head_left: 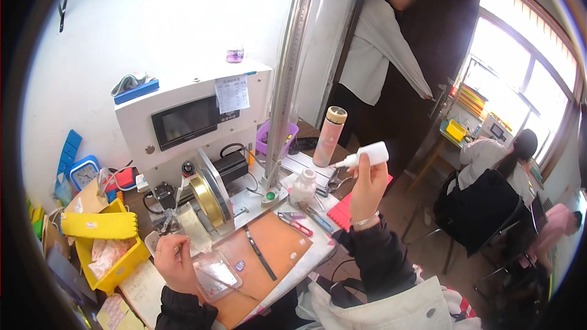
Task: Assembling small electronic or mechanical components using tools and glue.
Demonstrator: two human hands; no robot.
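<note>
White plastic squeeze bottle in the right hand, raised off the counter over its right edge, lying near sideways with the nozzle pointing left; fingers wrapped closed around the body, bracelet at the wrist. Left hand sits low at the counter's front-left, fingers pinched shut on something thin, too small to tell what, just above a clear plastic tray that rests on the brown mat. Black slim tool lies diagonally on the mat, right of the tray. Winding machine with a brass-coloured disc stands mid-counter behind the mat, white control box with a dark screen behind it toward the back edge. Small frosted bottle upright near the right edge, directly below the raised nozzle, well apart from it. Tall pink tumbler at the back-right corner, purple bin just left of it. Yellow parts bins at the left edge. Red-handled cutters between mat and frosted bottle. Another person in a white top stands past the back of the counter, one more seated to the far right
</note>
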